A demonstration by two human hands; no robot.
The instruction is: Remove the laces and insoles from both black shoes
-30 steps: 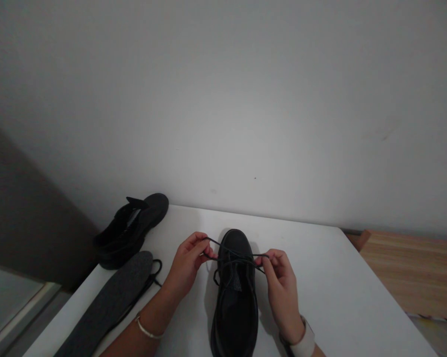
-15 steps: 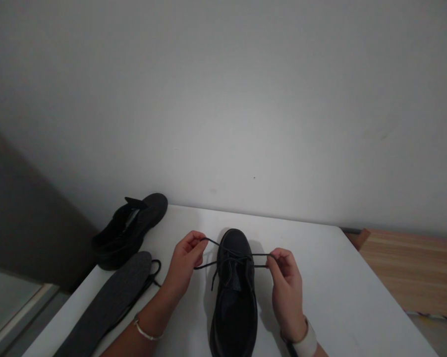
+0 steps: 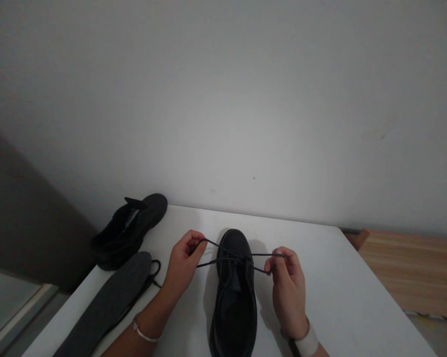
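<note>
hands [image 3: 184, 260] [image 3: 288, 282] drawn further apart, lace [image 3: 234, 258] pulled tauter across the shoe [image 3: 233, 307]

White table [image 3: 331, 277], set against a wall. On it: black shoe [image 3: 234, 302] at centre; second black shoe [image 3: 129, 230] at far left corner; dark insole [image 3: 110, 302] along left edge, beside a loose black lace [image 3: 154, 270].

- I see a black lace-up leather shoe [image 3: 234, 302] with a smooth, faintly shiny upper.
- Its thin black cord lace [image 3: 223, 251] looks matt.
- The flat dark grey insole [image 3: 112, 302] reads as rough felt-like cloth.
- The white surface [image 3: 342, 292] is smooth and matt.
- The wooden floor [image 3: 413, 272] shows grain.
</note>
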